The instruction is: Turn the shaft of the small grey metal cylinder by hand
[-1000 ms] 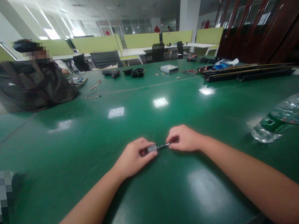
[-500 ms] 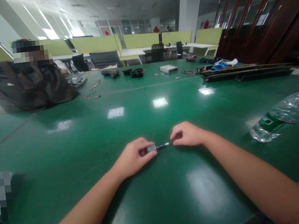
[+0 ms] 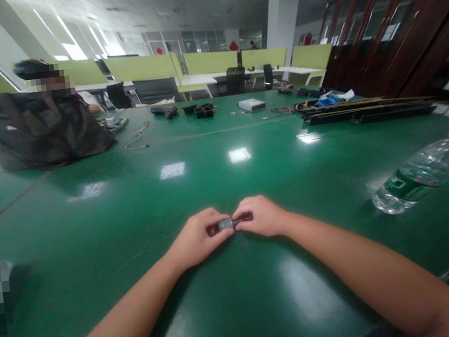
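Observation:
Pinched between the thumb and fingers of my left hand is a small grey cylindrical piece. Its exact kind is too small to make out. A thin dark rod extends from its right end, and my right hand pinches this rod close to the grey piece. The two hands' fingertips nearly meet, low over the green table. My fingers partly hide both the piece and the rod.
A clear water bottle lies tilted at the right. A dark bag stands at the back left. Along the far side are a cable, black parts, a silver box and long black bars. A person sits behind the bag.
My right hand has moved left along the rod, right up to the grey piece. The left hand has kept its pinch and stayed almost in place.

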The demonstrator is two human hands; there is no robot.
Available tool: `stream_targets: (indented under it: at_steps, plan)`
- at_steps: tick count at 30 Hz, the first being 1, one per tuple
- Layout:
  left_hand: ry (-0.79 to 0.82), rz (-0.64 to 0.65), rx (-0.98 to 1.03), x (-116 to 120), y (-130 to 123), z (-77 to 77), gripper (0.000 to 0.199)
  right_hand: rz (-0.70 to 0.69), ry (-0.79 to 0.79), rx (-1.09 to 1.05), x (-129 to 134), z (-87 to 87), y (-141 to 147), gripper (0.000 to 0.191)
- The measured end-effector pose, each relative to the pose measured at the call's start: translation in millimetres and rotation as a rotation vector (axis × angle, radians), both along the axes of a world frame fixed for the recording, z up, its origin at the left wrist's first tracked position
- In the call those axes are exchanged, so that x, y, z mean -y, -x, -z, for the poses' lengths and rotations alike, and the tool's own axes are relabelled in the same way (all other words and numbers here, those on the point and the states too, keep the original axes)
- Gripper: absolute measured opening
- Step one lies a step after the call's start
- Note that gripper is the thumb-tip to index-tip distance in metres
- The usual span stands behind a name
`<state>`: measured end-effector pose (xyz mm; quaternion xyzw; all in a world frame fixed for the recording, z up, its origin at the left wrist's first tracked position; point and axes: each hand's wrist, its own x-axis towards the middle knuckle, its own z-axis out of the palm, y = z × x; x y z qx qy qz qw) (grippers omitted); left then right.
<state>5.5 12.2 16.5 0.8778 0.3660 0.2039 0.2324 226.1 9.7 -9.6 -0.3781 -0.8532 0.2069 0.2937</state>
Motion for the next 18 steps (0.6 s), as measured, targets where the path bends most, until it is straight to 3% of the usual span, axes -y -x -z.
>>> stream_targets:
  at_steps: [18]
  plan:
    - [0.026, 0.006, -0.009, 0.6, 0.6, -0.8, 0.028, -0.022, -0.023, 0.008, 2.4, -0.7, -7.7, 0.018]
